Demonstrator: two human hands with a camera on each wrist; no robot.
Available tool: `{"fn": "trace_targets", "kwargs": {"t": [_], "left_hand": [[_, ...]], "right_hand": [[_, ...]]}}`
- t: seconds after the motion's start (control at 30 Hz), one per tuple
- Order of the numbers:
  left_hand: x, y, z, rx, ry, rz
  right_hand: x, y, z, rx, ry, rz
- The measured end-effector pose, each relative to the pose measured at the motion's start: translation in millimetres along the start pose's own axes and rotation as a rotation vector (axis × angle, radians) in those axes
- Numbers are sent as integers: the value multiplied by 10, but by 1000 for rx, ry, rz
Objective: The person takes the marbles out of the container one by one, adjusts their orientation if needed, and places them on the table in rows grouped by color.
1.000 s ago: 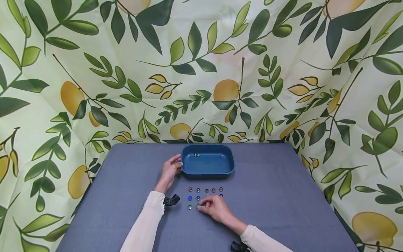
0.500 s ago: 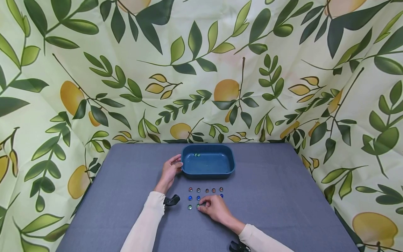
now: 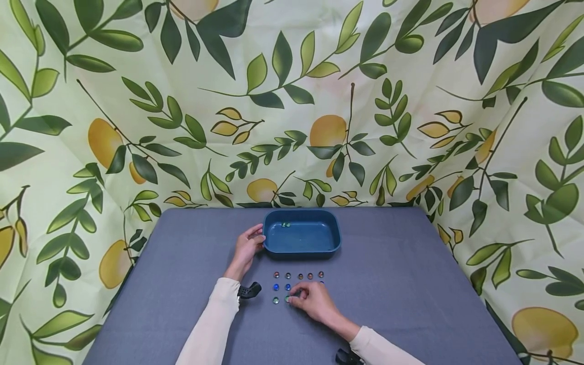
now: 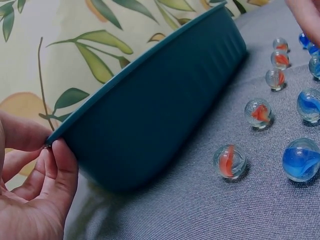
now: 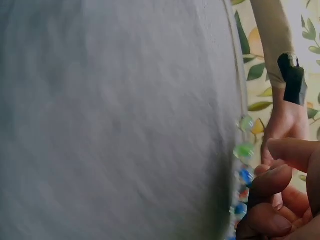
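At the back of the table stands a dark blue plastic tub (image 3: 302,249) with a few small green marbles (image 3: 285,224) inside. My left hand (image 3: 247,249) pinches its left rim between thumb and fingers, plain in the left wrist view. My right hand (image 3: 314,302) is lowered over the table, thumb and index finger bent close together at a green marble (image 5: 244,150). Whether they grip it or stop just beside it cannot be told. Another green marble (image 3: 276,300) lies to its left. Blue marbles (image 4: 301,159) form the middle row, partly covered by my right hand.
A row of clear marbles with red swirls (image 4: 230,161) lies between the tub and the blue ones. Grey cloth covers the table (image 3: 392,284). Leaf-and-fruit patterned fabric (image 3: 292,126) hangs behind and at both sides.
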State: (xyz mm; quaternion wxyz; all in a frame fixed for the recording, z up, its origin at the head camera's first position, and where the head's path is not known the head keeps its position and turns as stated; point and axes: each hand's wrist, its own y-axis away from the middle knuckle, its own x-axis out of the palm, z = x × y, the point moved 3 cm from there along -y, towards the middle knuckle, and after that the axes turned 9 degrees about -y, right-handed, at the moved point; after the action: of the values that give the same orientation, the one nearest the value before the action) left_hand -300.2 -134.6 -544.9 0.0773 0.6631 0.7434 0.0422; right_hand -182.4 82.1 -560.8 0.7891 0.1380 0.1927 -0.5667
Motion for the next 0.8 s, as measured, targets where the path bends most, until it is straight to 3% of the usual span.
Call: {"fn": "trace_targets", "kwargs": {"t": [0.5,0.8], "left_hand": [[4,-12,7,9,13,0],[-2,13,3,9,-4,-4]], "right_hand": [[-666,-305,502,-126,-40,-135],[-898,-586,622,-187,-64,-203]]}}
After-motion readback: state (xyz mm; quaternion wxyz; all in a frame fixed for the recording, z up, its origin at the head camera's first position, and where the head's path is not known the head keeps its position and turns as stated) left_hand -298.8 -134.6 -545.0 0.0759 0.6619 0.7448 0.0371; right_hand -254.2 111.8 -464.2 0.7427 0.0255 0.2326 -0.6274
